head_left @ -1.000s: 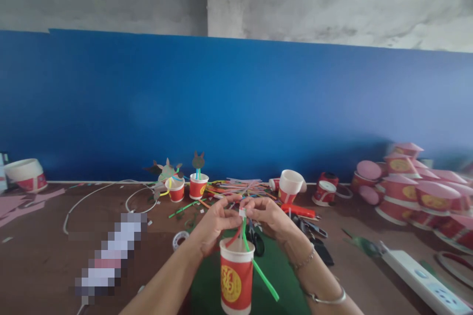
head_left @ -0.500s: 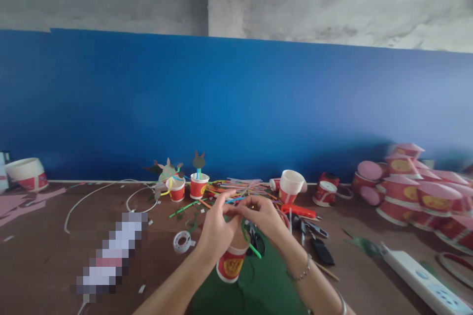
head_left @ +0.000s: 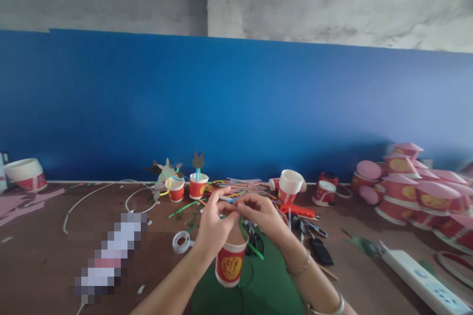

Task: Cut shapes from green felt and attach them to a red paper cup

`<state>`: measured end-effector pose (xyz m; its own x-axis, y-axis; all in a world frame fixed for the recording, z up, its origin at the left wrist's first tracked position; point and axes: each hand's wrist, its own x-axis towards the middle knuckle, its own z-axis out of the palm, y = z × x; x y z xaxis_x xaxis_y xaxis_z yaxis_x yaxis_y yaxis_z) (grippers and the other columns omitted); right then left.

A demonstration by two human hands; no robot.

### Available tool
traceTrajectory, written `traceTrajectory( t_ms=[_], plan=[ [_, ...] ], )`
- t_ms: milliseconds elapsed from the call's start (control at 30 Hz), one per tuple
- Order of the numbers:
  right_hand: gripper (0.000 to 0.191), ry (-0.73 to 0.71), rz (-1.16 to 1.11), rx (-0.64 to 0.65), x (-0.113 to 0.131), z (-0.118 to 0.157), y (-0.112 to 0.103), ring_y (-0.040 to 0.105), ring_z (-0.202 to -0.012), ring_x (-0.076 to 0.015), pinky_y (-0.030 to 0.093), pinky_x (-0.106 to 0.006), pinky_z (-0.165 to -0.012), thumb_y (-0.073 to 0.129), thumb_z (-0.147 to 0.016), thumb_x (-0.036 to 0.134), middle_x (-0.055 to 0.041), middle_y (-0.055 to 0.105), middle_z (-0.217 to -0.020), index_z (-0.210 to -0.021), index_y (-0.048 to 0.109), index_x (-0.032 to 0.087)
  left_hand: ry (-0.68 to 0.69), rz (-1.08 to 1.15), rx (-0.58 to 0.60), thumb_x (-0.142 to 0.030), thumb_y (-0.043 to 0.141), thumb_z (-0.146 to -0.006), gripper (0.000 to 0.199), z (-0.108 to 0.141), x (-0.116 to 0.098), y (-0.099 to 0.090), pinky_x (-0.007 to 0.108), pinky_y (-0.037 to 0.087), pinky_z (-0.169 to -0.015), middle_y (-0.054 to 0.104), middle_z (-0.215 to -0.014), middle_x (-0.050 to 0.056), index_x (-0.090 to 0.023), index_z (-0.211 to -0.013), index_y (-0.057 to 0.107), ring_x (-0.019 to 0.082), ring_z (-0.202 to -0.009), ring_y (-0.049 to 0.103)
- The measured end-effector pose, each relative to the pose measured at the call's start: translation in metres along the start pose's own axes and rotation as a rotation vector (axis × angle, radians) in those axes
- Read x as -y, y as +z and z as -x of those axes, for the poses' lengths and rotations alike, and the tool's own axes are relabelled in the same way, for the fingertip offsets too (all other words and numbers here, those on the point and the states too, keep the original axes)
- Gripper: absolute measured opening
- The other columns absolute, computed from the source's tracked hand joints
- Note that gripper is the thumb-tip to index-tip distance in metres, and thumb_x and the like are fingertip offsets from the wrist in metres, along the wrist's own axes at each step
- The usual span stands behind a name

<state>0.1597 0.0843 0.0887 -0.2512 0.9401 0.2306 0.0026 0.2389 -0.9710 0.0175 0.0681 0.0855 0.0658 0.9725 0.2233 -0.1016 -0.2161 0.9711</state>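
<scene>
My left hand (head_left: 216, 229) and my right hand (head_left: 260, 211) meet fingertip to fingertip just above a red paper cup (head_left: 229, 263) with a yellow emblem. Both are closed in a pinch; what lies between the fingertips is small and mostly hidden. A green straw (head_left: 255, 250) slants out from below my right hand beside the cup, and I cannot tell whether its upper end is held. Under the cup lies a green sheet (head_left: 269, 285). Black-handled scissors (head_left: 259, 243) rest behind it. A roll of white tape (head_left: 181, 241) is left of my left hand.
Coloured straws (head_left: 240, 187) lie heaped at the back. Two cups with paper animal figures stand behind left, one a red cup (head_left: 198, 188). Right are a white cup (head_left: 290, 184), an orange-red tool (head_left: 301, 211), a black key fob (head_left: 321, 251), a power strip (head_left: 424, 275) and stacked pink-topped cups (head_left: 402, 187).
My fingertips have shifted slightly and remain pinched together. The cup has moved a little down and left in view, and more of its opening shows.
</scene>
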Motion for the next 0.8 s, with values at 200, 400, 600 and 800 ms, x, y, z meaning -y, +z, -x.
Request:
traceTrajectory(
  t_ms=[200, 400, 600, 800],
  plan=[
    [0.023, 0.078, -0.124, 0.077, -0.003, 0.000, -0.008, 0.053, -0.059, -0.0100, 0.040, -0.022, -0.055, 0.064, -0.072, 0.032, -0.0007, 0.062, -0.069, -0.088, 0.066, 0.015, -0.131, 0.175, 0.043, -0.019, 0.068, -0.064, 0.061, -0.003, -0.001, -0.002, 0.020, 0.038, -0.050, 0.061, -0.060, -0.002, -0.013, -0.118, 0.041, 0.011, -0.050, 0.054],
    [0.021, 0.062, -0.029, -0.112, -0.002, -0.003, -0.001, 0.054, -0.056, -0.0123, 0.041, -0.023, -0.053, 0.063, -0.071, 0.033, -0.0005, 0.061, -0.062, -0.080, 0.063, 0.015, 0.181, -0.274, -0.113, -0.019, 0.061, -0.073, 0.043, -0.003, 0.005, -0.008, 0.030, 0.044, -0.074, 0.067, -0.078, 0.004, -0.019, -0.115, 0.050, 0.019, -0.076, 0.061],
    [0.022, -0.004, 0.264, -0.173, -0.001, 0.001, 0.011, 0.047, -0.052, -0.0116, 0.036, -0.023, -0.049, 0.058, -0.072, 0.033, 0.0005, 0.056, -0.054, -0.060, 0.061, 0.014, 0.531, -0.654, -0.164, -0.013, 0.052, -0.079, 0.024, 0.001, 0.014, -0.009, 0.037, 0.036, -0.086, 0.068, -0.089, 0.006, -0.023, -0.096, 0.065, 0.023, -0.086, 0.058],
    [0.024, -0.011, 0.319, -0.175, 0.000, 0.003, 0.013, 0.049, -0.055, -0.0129, 0.037, -0.022, -0.052, 0.054, -0.074, 0.032, -0.0007, 0.058, -0.056, -0.061, 0.063, 0.013, 0.676, -0.853, -0.175, -0.009, 0.047, -0.082, 0.022, 0.003, 0.019, -0.006, 0.038, 0.038, -0.081, 0.067, -0.087, 0.004, -0.020, -0.096, 0.061, 0.020, -0.083, 0.058]
  ],
)
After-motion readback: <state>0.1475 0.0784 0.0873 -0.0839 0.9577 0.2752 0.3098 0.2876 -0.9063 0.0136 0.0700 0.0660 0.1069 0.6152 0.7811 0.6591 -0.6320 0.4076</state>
